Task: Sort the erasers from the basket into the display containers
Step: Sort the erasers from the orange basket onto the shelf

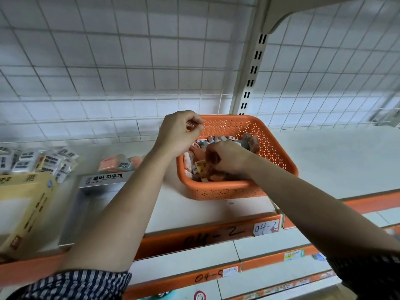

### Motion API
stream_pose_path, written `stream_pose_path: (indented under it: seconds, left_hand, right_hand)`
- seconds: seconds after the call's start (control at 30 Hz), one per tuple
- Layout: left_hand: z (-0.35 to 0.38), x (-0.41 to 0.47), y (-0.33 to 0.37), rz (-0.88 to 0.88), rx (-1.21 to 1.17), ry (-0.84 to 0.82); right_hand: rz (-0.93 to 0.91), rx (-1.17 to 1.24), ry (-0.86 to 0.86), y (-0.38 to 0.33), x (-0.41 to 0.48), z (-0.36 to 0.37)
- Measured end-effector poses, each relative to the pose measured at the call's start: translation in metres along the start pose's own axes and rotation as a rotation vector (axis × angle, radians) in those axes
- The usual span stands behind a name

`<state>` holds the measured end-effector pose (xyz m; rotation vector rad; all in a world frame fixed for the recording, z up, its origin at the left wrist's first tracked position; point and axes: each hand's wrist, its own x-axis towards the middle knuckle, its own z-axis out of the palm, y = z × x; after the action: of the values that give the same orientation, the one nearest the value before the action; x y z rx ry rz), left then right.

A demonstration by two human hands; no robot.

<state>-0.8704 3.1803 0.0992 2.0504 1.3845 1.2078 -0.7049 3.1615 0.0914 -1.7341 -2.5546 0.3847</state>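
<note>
An orange perforated basket stands on the shelf and holds several wrapped erasers in orange, grey and yellow. My right hand is down inside the basket, its fingers curled round an orange-brown eraser. My left hand hovers over the basket's left rim with fingers curled toward the thumb; I see nothing plainly held in it. Left of the basket sits a grey display container with a printed label, orange erasers lying at its back.
A yellow display box stands at the far left, with black-and-white packaged erasers behind it. A wire grid backs the shelf. The orange shelf edge carries handwritten tags. White shelf surface stretches right of the basket.
</note>
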Motion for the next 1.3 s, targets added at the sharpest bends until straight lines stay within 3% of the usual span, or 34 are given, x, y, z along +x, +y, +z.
stream_pose_path:
  seconds: [0.1, 0.2, 0.3, 0.4, 0.57, 0.83, 0.97, 1.13, 1.3]
  left_hand:
    - [0.003, 0.004, -0.001, 0.012, 0.019, -0.052]
    - [0.004, 0.014, -0.002, 0.045, 0.105, -0.213]
    - [0.008, 0.028, -0.004, 0.11, 0.402, -0.402]
    - [0.018, 0.036, -0.003, 0.122, 0.646, -0.564]
    - [0.032, 0.038, -0.003, 0.053, 0.821, -0.733]
    - [0.035, 0.037, 0.001, 0.047, 0.884, -0.709]
    - [0.032, 0.036, 0.0, 0.036, 0.722, -0.651]
    - [0.007, 0.023, 0.008, 0.02, 0.25, -0.374]
    - [-0.056, 0.003, -0.002, -0.051, 0.063, -0.089]
  right_hand:
    - [0.009, 0.114, 0.097, 0.007, -0.004, -0.006]
    - [0.11, 0.364, 0.309, 0.022, -0.011, -0.015]
    - [0.197, 0.568, 0.453, 0.036, -0.018, -0.019]
    - [0.281, 0.732, 0.519, 0.041, -0.024, -0.016]
    - [0.334, 0.939, 0.589, 0.044, -0.028, -0.011]
    - [0.342, 1.02, 0.608, 0.04, -0.035, -0.012]
    - [0.302, 1.112, 0.578, 0.039, -0.037, -0.015]
    - [0.114, 1.324, 0.498, 0.026, -0.039, -0.027]
    - [-0.064, 1.425, 0.446, -0.02, -0.025, -0.039]
